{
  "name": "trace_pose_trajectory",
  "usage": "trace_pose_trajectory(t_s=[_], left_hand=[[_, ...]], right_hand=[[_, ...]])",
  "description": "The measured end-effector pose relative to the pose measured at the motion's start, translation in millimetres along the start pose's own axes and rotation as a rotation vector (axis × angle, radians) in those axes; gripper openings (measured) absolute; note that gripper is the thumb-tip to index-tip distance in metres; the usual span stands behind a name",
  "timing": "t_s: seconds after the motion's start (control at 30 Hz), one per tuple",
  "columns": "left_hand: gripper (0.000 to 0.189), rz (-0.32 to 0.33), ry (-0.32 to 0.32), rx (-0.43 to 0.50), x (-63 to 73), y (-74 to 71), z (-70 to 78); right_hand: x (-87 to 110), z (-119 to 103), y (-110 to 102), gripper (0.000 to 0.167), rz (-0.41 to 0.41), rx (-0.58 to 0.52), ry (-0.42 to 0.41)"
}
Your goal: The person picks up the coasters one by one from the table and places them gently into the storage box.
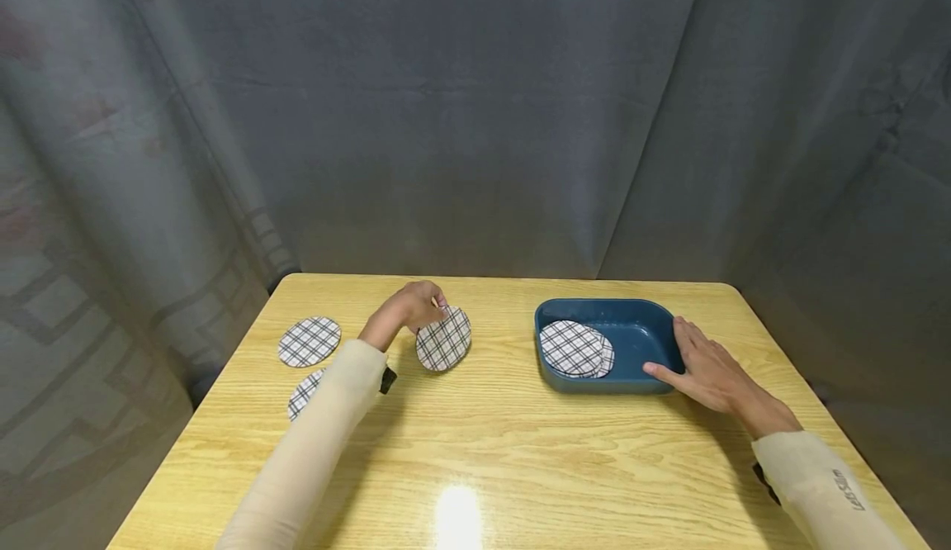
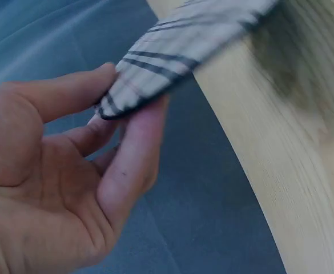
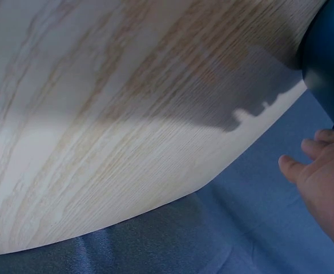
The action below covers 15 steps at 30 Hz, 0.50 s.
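Note:
In the head view my left hand (image 1: pixel 421 304) pinches a round plaid coaster (image 1: pixel 444 339) by its upper edge, lifting it tilted over the table. The left wrist view shows the thumb and fingers of the left hand (image 2: pixel 69 171) on the rim of this coaster (image 2: pixel 161 60). My right hand (image 1: pixel 709 368) rests at the right end of a dark blue plastic bin (image 1: pixel 594 386), fingers extended along its side and thumb over the rim. Inside the bin, at its left, overlapping plaid coasters (image 1: pixel 570 348) lie flat.
Another plaid coaster (image 1: pixel 309 342) lies flat at the table's left. One more coaster (image 1: pixel 303 393) is partly hidden beneath my left sleeve. The light wooden table (image 1: pixel 490 434) has grey curtains (image 1: pixel 446 120) behind it and at both sides.

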State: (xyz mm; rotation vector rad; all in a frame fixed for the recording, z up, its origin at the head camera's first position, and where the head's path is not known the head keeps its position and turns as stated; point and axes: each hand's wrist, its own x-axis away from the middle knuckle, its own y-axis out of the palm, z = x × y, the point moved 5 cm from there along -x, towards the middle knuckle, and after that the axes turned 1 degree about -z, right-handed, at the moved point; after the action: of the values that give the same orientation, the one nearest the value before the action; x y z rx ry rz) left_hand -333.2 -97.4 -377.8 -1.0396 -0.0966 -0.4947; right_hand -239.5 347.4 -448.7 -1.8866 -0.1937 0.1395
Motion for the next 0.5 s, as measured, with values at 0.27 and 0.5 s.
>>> trace_pose_trajectory(t_s=[0.27,0.5], left_hand=[[0.022,0.042,0.064,0.388,-0.7,-3.3,19.4],[0.027,0.068,0.076,0.64,-10.8,6.3,37.9]], right_hand=[[0.1,0.9,-0.4,0.108,0.001,-0.006,-0.002],[-0.1,1.0,-0.2,0.108,0.001,0.0,0.001]])
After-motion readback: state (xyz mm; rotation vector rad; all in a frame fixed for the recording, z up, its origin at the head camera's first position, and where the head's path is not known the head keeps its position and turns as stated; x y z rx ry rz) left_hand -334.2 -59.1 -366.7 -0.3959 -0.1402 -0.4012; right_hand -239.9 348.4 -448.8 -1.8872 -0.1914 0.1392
